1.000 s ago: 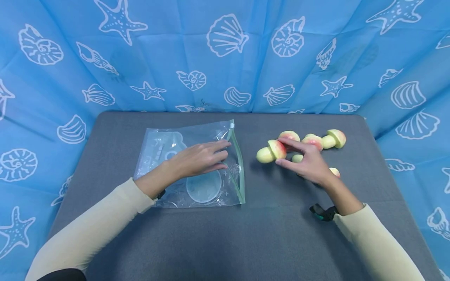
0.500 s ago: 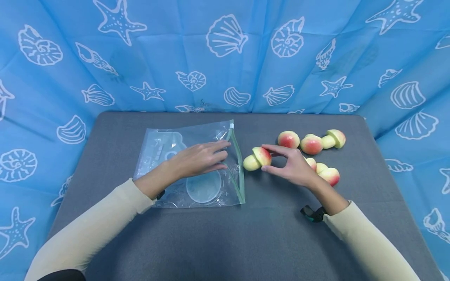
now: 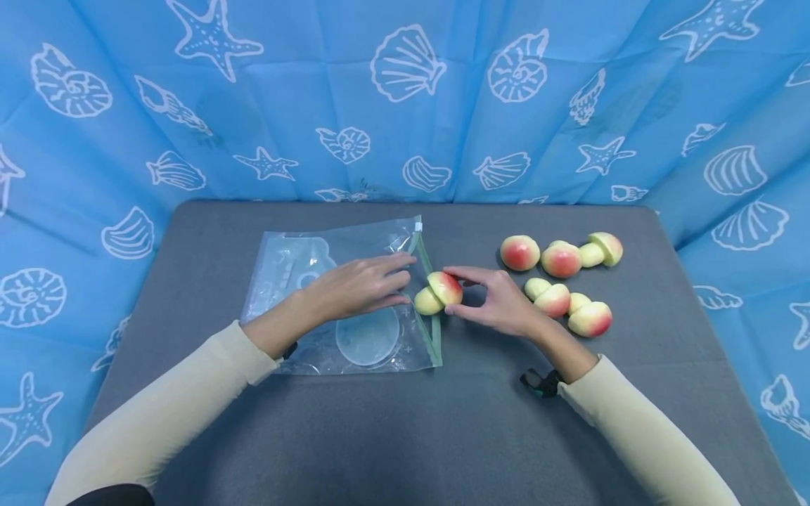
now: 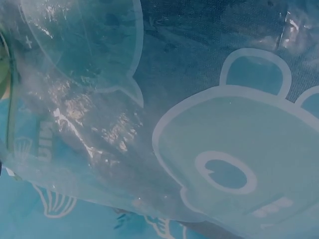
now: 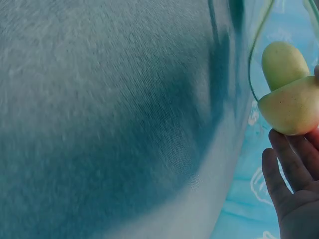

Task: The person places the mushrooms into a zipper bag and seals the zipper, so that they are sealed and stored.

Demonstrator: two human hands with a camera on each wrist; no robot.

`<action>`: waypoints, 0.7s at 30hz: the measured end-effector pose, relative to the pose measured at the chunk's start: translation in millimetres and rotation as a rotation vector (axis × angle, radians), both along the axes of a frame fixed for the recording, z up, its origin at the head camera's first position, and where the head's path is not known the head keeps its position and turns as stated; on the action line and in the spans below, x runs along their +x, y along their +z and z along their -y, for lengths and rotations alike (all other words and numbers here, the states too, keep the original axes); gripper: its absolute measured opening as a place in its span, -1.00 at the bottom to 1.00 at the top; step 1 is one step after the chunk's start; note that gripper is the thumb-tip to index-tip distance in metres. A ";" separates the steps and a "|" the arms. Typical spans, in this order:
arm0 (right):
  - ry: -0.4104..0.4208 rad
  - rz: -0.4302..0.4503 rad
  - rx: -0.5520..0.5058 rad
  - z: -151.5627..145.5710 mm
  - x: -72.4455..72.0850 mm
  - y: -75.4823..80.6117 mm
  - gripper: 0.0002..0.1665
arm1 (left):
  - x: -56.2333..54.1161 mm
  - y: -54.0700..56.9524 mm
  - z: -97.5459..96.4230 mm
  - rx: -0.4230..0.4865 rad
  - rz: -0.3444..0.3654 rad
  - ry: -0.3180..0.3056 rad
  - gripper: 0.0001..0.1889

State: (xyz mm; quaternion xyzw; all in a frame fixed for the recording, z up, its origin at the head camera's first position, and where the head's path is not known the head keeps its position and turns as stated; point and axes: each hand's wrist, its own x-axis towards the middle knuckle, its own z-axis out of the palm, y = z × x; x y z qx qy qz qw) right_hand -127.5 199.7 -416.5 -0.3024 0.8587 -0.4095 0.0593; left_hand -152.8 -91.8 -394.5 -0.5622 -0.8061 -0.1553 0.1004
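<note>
A blue curtain (image 3: 519,133) spans the top of the frame above a grey table (image 3: 329,436). The bag (image 3: 367,344) lies left of centre, its mouth (image 3: 436,337) facing right and parted. The left hand (image 3: 362,284) is at that mouth; whether it pinches the lip I cannot tell. Near centre, the right hand (image 3: 496,299) pinches a mushroom (image 3: 443,290) by its cap, stem toward the mouth. Five other mushrooms (image 3: 560,261) lie right of centre. Loading seems in hand; the next move probably calls for guiding the cap past the lip.
</note>
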 end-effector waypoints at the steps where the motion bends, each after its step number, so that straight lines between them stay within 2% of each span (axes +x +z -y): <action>1: 0.009 -0.008 0.007 1.7 -0.4 -1.1 -0.27 | 0.0 -0.1 0.0 -0.002 -0.001 0.002 -0.75; 7: 0.055 -0.033 0.047 13.0 -1.8 -3.4 -0.26 | 0.2 -1.0 0.8 -0.010 -0.002 0.002 -0.75; 21: 0.065 -0.087 0.120 31.3 -8.8 -7.3 -0.23 | -0.5 -1.6 -0.8 0.037 0.010 -0.021 -0.78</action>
